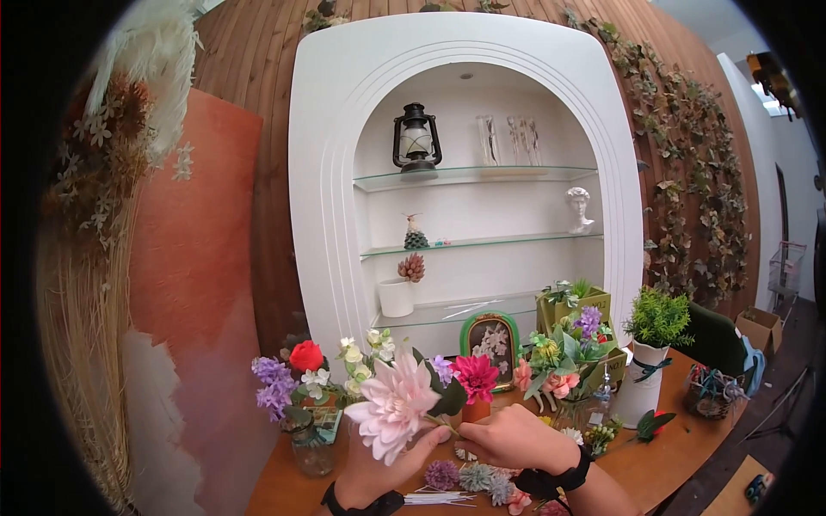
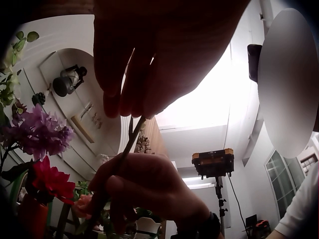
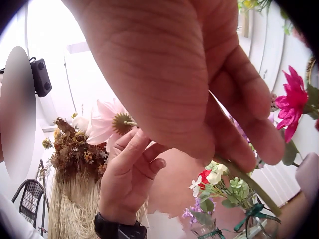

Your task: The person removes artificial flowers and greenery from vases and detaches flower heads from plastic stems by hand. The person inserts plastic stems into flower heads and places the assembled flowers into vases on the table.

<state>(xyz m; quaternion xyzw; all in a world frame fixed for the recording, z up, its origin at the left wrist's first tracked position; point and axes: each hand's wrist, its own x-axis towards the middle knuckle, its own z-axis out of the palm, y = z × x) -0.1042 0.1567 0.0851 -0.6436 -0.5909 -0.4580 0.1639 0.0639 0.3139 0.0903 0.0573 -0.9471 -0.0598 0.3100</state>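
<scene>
A large pale pink artificial flower (image 1: 394,408) is held up over the table between both hands. My left hand (image 1: 372,473) pinches its stem close beneath the bloom; in the right wrist view the flower's green underside shows beside that hand's (image 3: 127,174) fingertips. Further down, my right hand (image 1: 516,443) grips the same stem with curled fingers. The green stem (image 3: 254,189) runs on past the right hand's fingers. A dark green leaf (image 1: 449,398) lies just behind the bloom. Close behind the hands stands a magenta flower (image 1: 476,378) in an orange pot.
Loose flower heads (image 1: 475,476) and white sticks (image 1: 439,498) lie on the wooden table (image 1: 688,439) below the hands. A glass jar of flowers (image 1: 311,451) stands left; a white vase with greenery (image 1: 638,387) stands right. Behind is an arched shelf (image 1: 323,172) with a lantern (image 1: 416,138).
</scene>
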